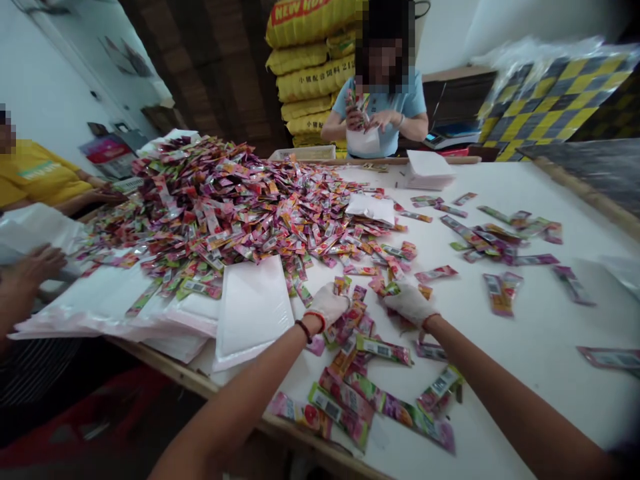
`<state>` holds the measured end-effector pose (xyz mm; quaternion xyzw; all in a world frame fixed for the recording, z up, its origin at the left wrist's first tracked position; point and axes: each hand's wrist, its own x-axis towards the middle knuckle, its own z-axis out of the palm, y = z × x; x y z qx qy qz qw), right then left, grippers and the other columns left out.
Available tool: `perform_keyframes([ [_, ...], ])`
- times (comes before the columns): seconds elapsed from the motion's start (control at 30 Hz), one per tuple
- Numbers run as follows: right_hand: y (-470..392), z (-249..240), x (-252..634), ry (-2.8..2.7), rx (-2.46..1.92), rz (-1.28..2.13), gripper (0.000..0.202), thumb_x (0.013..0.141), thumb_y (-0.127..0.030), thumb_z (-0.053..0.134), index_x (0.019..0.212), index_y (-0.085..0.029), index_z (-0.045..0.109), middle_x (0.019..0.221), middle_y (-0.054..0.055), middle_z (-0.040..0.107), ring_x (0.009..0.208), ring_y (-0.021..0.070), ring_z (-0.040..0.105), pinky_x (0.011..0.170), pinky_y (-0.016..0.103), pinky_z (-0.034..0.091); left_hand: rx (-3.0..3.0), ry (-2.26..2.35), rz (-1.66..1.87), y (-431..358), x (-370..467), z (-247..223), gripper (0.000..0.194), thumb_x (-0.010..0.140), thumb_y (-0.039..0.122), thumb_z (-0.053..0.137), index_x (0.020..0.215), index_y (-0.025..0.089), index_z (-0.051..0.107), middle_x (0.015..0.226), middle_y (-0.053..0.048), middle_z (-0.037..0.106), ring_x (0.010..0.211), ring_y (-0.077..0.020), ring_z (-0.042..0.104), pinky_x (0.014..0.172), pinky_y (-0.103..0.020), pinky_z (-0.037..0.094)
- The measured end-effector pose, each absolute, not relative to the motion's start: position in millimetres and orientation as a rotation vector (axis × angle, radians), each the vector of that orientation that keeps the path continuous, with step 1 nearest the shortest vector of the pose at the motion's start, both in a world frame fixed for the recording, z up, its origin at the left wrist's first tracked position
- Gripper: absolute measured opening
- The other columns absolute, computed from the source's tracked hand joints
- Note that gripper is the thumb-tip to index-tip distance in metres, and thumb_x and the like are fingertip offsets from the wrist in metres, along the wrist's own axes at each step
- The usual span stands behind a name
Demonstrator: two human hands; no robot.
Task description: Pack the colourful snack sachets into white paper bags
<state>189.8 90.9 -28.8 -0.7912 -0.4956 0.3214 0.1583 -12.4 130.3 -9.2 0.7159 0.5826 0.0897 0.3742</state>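
My left hand (330, 305), in a white glove with a red cuff, is closed around a small orange-and-pink stick packet (342, 285). To its right, my right hand (411, 303), also gloved, has its fingers closed on a few packets, a green one (393, 289) among them; its fingertips are partly hidden. Between and below both hands lie loose stick packets in green, purple and orange, including a green one (384, 349) beneath them. A white padded envelope (256, 308) lies left of my left hand.
A large heap of stick packets (225, 200) covers the table's left side. A filled white pouch (371, 209) rests at its edge. White envelopes (431, 170) are stacked at the back. A co-worker (385, 110) across holds packets; people sit at left. Yellow sacks (315, 87) stand behind.
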Motion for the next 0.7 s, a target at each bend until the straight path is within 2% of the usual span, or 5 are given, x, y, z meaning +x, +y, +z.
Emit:
perform_keyframes([
  [0.13,85,-31,190,-1.253,-2.239,0.958,0.01,0.072,-0.027,0.055,0.072,-0.017,0.056,0.055,0.002,0.061,0.047,0.0108,0.054,0.044,0.02,0.039,1.955,1.468,0.045,127,-4,-13,0.034,0.066,0.042,0.063,0.089,0.017,0.067,0.083,-0.006,0.069,0.073,-0.0183,0.063,0.057,-0.022,0.043],
  [0.27,85,-31,191,-1.186,-2.191,0.968,0.01,0.069,-0.025,0.058,0.07,-0.017,0.053,0.055,0.0,0.06,0.046,0.0098,0.052,0.043,0.02,0.038,2.113,1.415,-0.046,119,4,-13,0.038,0.071,0.048,0.056,0.089,0.017,0.068,0.084,-0.01,0.069,0.074,-0.0208,0.063,0.059,-0.025,0.043],
  [0.5,78,-31,197,-1.159,-2.137,1.0,0.01,0.069,-0.027,0.057,0.069,-0.018,0.051,0.049,-0.002,0.056,0.039,0.0093,0.046,0.039,0.021,0.035,2.1,1.431,0.082,132,-14,6,0.032,0.075,0.036,0.051,0.098,0.018,0.063,0.087,-0.006,0.069,0.073,-0.0169,0.062,0.058,-0.022,0.043],
  [0.7,81,-33,195,-1.176,-2.125,0.922,0.012,0.064,-0.022,0.06,0.071,-0.018,0.052,0.054,-0.003,0.056,0.049,0.0099,0.05,0.046,0.02,0.037,2.224,1.367,-0.177,107,4,-8,0.034,0.074,0.044,0.054,0.091,0.017,0.067,0.092,-0.012,0.069,0.085,-0.0236,0.064,0.067,-0.026,0.046],
])
